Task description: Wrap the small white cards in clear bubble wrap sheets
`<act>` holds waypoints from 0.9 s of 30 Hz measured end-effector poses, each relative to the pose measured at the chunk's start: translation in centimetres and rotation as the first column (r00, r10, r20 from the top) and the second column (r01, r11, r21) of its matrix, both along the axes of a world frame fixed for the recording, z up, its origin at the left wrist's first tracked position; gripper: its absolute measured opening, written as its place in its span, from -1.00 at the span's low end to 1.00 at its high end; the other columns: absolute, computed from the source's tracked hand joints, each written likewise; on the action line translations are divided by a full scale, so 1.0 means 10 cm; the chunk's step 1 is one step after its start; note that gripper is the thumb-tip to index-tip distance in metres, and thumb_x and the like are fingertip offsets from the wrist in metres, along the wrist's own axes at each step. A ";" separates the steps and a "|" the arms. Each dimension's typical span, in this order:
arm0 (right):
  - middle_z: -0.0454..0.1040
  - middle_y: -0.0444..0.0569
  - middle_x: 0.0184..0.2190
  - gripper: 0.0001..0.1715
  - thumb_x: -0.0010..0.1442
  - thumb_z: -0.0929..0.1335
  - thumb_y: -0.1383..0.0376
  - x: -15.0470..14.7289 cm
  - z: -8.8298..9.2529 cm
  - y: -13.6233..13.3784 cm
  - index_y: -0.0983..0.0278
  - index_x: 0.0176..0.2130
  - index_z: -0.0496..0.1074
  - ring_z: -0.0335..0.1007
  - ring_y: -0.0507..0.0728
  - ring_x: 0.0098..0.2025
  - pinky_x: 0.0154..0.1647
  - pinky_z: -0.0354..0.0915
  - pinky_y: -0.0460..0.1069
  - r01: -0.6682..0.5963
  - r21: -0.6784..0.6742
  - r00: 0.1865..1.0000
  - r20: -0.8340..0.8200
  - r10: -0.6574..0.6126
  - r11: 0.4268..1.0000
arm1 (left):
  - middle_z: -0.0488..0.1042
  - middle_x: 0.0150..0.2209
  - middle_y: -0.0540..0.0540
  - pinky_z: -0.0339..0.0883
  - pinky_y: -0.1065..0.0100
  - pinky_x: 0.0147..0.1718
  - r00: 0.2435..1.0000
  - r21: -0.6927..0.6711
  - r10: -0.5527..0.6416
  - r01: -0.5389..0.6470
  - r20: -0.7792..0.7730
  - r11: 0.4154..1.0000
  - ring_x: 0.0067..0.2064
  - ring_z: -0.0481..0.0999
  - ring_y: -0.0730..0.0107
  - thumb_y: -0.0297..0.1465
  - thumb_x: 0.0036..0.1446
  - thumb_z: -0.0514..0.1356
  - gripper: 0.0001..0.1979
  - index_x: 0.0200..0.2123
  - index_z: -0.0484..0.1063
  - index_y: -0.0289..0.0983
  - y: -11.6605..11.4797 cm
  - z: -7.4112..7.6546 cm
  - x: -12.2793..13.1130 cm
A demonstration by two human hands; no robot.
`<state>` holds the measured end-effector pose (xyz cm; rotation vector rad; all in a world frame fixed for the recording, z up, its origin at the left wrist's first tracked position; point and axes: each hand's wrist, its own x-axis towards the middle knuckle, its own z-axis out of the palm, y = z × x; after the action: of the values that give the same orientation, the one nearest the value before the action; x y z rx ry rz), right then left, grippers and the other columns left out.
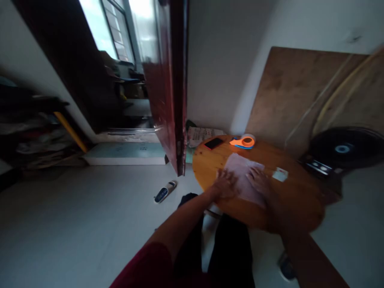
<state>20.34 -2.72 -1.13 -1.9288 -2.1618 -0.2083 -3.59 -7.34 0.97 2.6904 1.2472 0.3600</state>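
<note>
A pale pink sheet of paper (243, 172) lies on a round wooden table (210, 160). My left hand (225, 185) rests flat on the sheet's left edge with its fingers spread. On the sheet's right part my right hand (261, 182) also lies flat, fingers stretched out. Neither hand holds anything. The picture is blurred by motion.
On the table's far side stand an orange tape dispenser (243, 141) and a dark phone (213, 143); a small white card (280, 175) lies right of the sheet. A red door (168, 80) stands open at left, a sandal (165, 191) on the floor, a black fan (345, 150) and a wooden board (300, 92) at right.
</note>
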 end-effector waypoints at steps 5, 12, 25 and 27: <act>0.19 0.12 0.28 -0.40 0.31 0.12 0.14 -0.09 0.16 -0.09 0.31 0.24 0.22 0.02 0.28 0.30 0.26 0.01 0.24 0.005 -0.070 0.993 -0.120 -0.013 0.998 | 0.02 0.37 -0.13 -0.22 -0.21 0.26 1.000 0.000 -0.008 0.008 -0.013 1.000 0.37 -0.08 -0.12 0.07 0.18 -0.04 -0.30 0.31 0.06 -0.10 0.00 0.01 -0.02; 0.17 0.11 0.29 -0.40 0.32 0.14 0.12 -0.02 0.08 -0.08 0.29 0.26 0.19 0.01 0.28 0.30 0.27 -0.03 0.22 -0.048 -0.056 0.982 -0.184 0.036 0.997 | 0.09 0.34 -0.18 -0.17 -0.09 0.29 0.989 0.042 0.123 -0.120 -0.078 0.992 0.35 0.02 0.06 -0.13 0.29 -0.10 -0.45 0.28 0.12 -0.21 0.20 0.18 0.14; 0.15 0.12 0.29 -0.43 0.29 0.14 0.22 -0.02 0.21 -0.19 0.31 0.24 0.21 -0.01 0.29 0.31 0.30 -0.09 0.22 -0.049 -0.030 0.948 -0.317 0.037 0.998 | -0.11 0.39 -0.23 -0.24 -0.14 0.27 0.995 0.024 0.068 -0.066 -0.079 0.998 0.39 -0.18 -0.11 0.11 0.20 -0.14 -0.24 0.34 0.00 -0.18 0.29 -0.08 0.34; 0.13 0.11 0.30 -0.44 0.26 0.17 0.24 0.08 0.29 -0.20 0.29 0.21 0.26 -0.03 0.34 0.31 0.30 -0.14 0.27 0.042 -0.002 0.946 -0.323 -0.040 0.999 | -0.11 0.39 -0.23 -0.27 -0.13 0.28 0.995 0.010 0.069 -0.069 -0.071 0.998 0.39 -0.19 -0.10 0.13 0.19 -0.14 -0.22 0.33 0.00 -0.19 0.29 -0.08 0.35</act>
<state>21.10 -4.76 1.75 -1.8549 -1.9064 0.0913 -0.11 -4.45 0.20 2.6937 1.3639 0.2801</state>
